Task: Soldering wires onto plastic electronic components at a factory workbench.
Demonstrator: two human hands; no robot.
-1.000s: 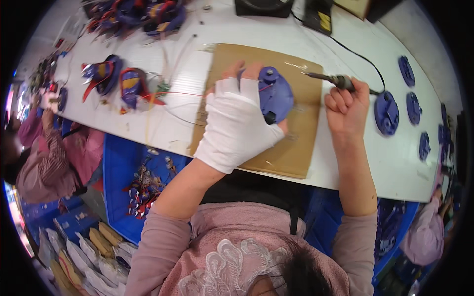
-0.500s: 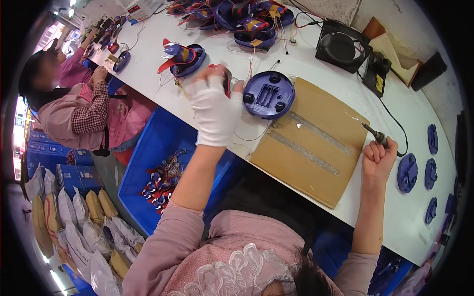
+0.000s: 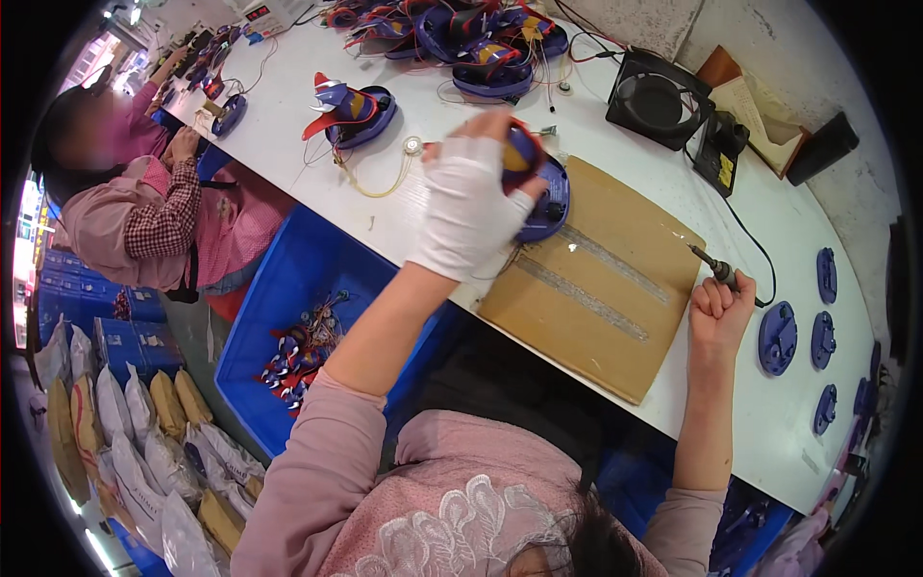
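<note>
In a white fingerless glove, my left hand (image 3: 466,207) is closed on a red, blue and yellow plastic toy shell (image 3: 520,154), slightly smeared by motion. The shell is held over the purple oval toy base (image 3: 551,204), which it and my hand partly cover. The base lies at the left edge of a brown cardboard sheet (image 3: 591,288). My bare right hand (image 3: 721,310) grips a soldering iron (image 3: 718,266) by its handle, the tip pointing up and left above the cardboard's right edge. A small round disc (image 3: 412,146) on yellow wire lies left of the gloved hand.
A winged toy (image 3: 356,113) stands farther left, and a heap of similar toys (image 3: 461,43) lies at the back. A black fan (image 3: 660,99) is at the back right. Several purple bases (image 3: 777,338) lie at right. A blue bin (image 3: 260,332) sits below; a co-worker (image 3: 139,207) sits left.
My left hand has moved right, carrying the toy shell to the purple base, uncovering the disc and yellow wire. My right hand keeps hold of the soldering iron. The whole view has shifted slightly.
</note>
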